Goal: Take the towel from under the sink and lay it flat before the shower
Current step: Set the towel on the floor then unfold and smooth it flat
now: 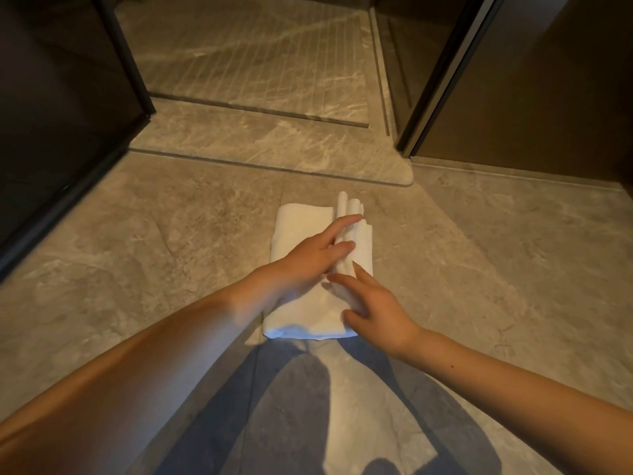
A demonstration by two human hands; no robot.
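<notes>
The folded white terry towel (301, 228) lies on the grey marble floor (479, 269) just before the raised shower sill (274, 138), with the left hand (308, 262) and right hand (373, 310) resting on it, fingers straight and apart.

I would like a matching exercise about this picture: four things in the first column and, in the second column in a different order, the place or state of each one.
Column one
1. towel
2. left hand
3. right hand
4. shower floor

Column two
a. grooved stone, at the top of the view
b. white and folded
c. fingers spread, at the towel's near right edge
d. lying on top of the towel, fingers straight

Pairs: 1-b, 2-d, 3-c, 4-a
</notes>
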